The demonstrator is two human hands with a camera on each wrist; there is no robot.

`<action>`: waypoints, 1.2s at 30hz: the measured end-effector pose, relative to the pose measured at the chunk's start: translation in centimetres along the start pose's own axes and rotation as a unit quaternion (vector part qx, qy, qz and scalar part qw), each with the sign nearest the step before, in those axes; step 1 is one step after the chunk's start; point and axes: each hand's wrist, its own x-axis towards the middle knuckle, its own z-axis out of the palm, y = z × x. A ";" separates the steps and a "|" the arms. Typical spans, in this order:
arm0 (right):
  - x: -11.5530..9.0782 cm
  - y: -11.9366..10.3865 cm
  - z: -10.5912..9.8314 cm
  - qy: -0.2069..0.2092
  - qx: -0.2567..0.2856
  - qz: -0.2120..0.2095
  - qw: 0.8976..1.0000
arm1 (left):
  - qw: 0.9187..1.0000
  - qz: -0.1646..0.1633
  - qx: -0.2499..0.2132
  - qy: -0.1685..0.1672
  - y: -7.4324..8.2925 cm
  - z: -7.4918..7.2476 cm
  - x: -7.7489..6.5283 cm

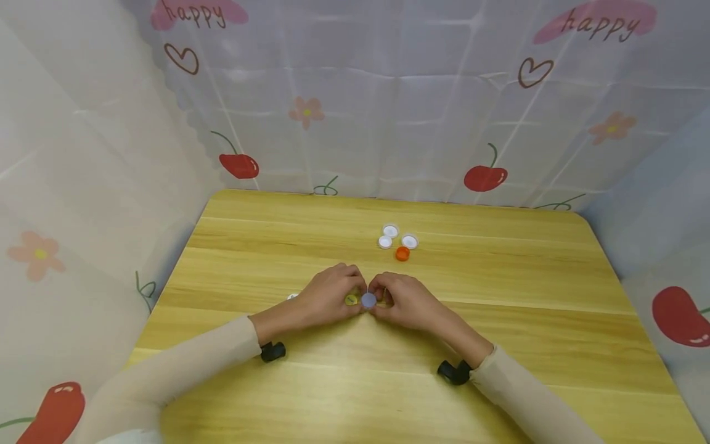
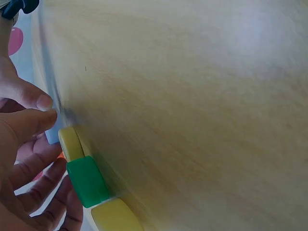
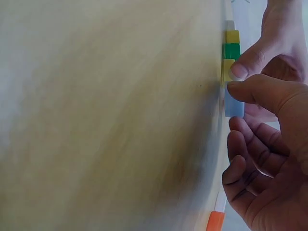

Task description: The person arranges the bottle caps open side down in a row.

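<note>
Blue cap (image 1: 368,300): just below the middle of the head view, caught between 2 hands; looking set down on the wooden table (image 1: 527,345), at the right end of the row.
Left hand (image 1: 333,293): reaching in from the lower left; thumb and a bent finger pinching the blue cap, other fingers loosely bent and spread in the left wrist view.
Right hand (image 1: 407,299): reaching in from the lower right; thumb and bent fingers gripping the blue cap from its right side.
Row: close by, going left from the blue cap, 1 near yellow cap (image 1: 351,300), 1 green cap (image 2: 87,182), 1 more yellow cap (image 2: 117,216), 1 pale end cap (image 1: 292,296); mostly hidden by the left hand in the head view.
Far caps: 3 white caps (image 1: 391,230) and 1 orange cap (image 1: 402,253), bunched above the hands, right of the middle.
Step in hand: probably lining up the blue cap beside the near yellow cap; hard to tell if touching.
Next move: likely calling for a tiny, gentle nudge, then a soft letting go, without bumping the row.
</note>
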 end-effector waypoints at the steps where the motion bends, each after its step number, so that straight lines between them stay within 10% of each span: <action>1: 0.0 0.0 0.0 -0.003 0.000 0.002 1.000 | 1.000 0.001 0.001 -0.002 0.0 0.0 0.1; 22: -0.1 0.5 -0.2 -0.017 0.028 -0.003 0.999 | 1.000 0.008 0.022 0.002 -0.1 0.3 0.2; 36: -0.8 2.2 -1.7 0.005 0.050 0.004 0.999 | 0.999 -0.022 -0.047 0.009 -0.2 -0.9 1.4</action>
